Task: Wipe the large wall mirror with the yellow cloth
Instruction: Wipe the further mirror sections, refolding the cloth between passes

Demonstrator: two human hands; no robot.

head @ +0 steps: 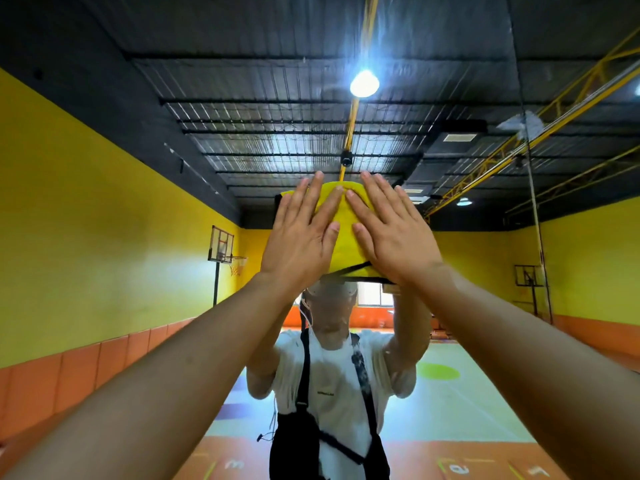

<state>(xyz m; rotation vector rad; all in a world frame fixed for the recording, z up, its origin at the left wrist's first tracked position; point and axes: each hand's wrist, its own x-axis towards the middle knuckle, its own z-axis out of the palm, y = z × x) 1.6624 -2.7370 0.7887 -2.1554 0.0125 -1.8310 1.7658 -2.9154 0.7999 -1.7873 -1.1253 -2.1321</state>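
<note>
On the mirror [460, 341], straight-fingered left hand [300, 239] and right hand [396, 233] press yellow cloth [346, 239] beneath.

Two hands — left hand [301, 237], right hand [391, 233] — one yellow cloth [346, 233], one mirror [104, 202], two reflected basketball hoops: left hoop [223, 247], right hoop [528, 275].

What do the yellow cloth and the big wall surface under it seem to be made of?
Yellow cloth: soft, matte fabric, perhaps microfibre. It folds and creases under the flat left hand and right hand.
Mirror: smooth, glossy glass by the look. It reflects the hall and the person clearly.
</note>
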